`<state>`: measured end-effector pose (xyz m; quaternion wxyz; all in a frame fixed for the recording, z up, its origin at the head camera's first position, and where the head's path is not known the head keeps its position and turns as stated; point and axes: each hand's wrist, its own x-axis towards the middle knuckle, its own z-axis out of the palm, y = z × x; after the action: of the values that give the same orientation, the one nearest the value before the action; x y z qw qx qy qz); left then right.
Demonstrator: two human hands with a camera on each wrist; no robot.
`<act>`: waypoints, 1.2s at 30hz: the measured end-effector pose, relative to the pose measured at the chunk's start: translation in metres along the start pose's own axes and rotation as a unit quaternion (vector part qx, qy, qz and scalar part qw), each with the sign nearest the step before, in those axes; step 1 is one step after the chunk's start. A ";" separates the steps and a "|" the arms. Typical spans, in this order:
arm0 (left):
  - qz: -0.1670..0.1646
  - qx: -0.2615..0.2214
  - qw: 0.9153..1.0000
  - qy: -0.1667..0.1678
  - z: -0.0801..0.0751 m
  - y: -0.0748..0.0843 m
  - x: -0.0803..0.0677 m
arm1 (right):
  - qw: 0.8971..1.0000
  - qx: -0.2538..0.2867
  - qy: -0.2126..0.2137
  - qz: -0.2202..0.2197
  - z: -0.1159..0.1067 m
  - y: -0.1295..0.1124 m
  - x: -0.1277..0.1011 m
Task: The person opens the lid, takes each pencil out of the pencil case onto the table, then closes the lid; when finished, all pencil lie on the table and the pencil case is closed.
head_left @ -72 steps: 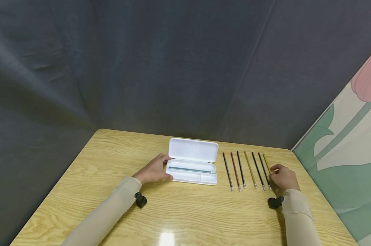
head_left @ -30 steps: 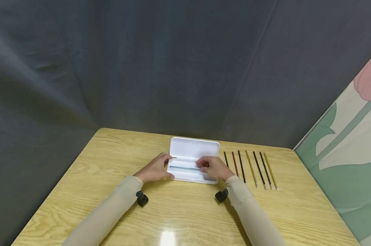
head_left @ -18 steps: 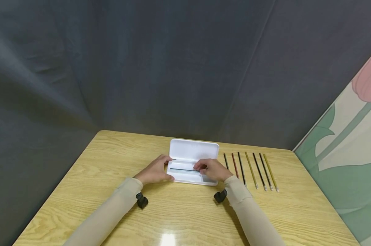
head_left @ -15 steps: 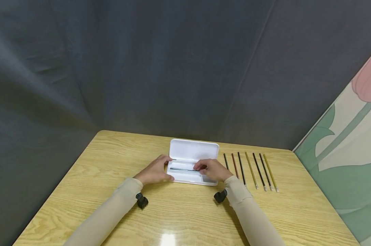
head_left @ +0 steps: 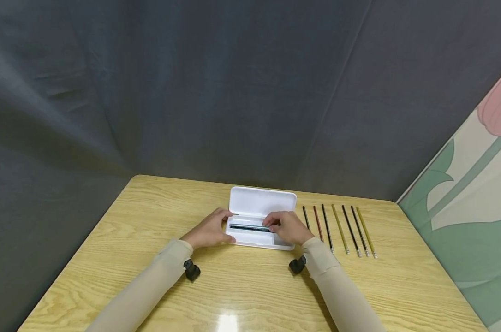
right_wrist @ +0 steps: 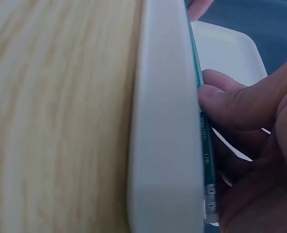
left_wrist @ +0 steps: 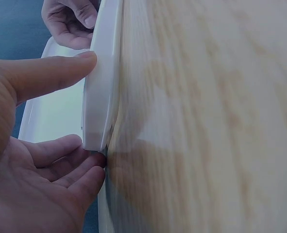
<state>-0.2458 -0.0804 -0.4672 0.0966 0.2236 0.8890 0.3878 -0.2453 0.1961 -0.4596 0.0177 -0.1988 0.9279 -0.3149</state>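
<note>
A white pencil case (head_left: 262, 200) lies with its lid raised on the table. My left hand (head_left: 209, 229) grips its left end, thumb (left_wrist: 70, 73) on the front edge and fingers at the back corner. Inside the lower half, my right hand (head_left: 289, 228) pinches a green pencil (right_wrist: 205, 141) between thumb and fingers, near its eraser end. That pencil lies lengthwise along the case, with a dark strip of shadow beneath it in the head view. In the right wrist view it shows just past the case's front wall.
To the right of the case several pencils lie in a spaced row, among them a red pencil (head_left: 318, 223) and a yellow pencil (head_left: 366, 232). Dark cloth (head_left: 250, 92) hangs behind the table; a flower-patterned cloth (head_left: 462, 221) hangs on the right.
My right hand has left the yellow pencil at the row's right end, moved left to the case and pinched the green pencil, which now sits slightly higher. My left hand stays on the case.
</note>
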 end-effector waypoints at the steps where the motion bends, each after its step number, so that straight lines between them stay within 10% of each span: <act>1: 0.001 0.002 1.000 0.001 0.000 0.000 0.000 | 1.000 0.002 0.008 0.000 -0.001 -0.001 0.000; 16: 0.003 0.012 1.000 0.002 0.001 -0.004 0.001 | 0.993 0.112 0.047 -0.003 -0.023 -0.003 -0.004; 27: -0.007 0.005 1.000 -0.004 -0.001 -0.003 0.000 | 0.961 0.252 0.114 0.001 -0.064 0.005 -0.021; 36: -0.008 -0.001 1.000 -0.009 -0.002 0.001 -0.001 | 0.949 0.253 0.186 0.042 -0.110 0.037 -0.055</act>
<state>-0.2449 -0.0817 -0.4656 0.1078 0.2200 0.8893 0.3861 -0.2250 0.3078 -0.3985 -0.0919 -0.0870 0.8122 -0.5695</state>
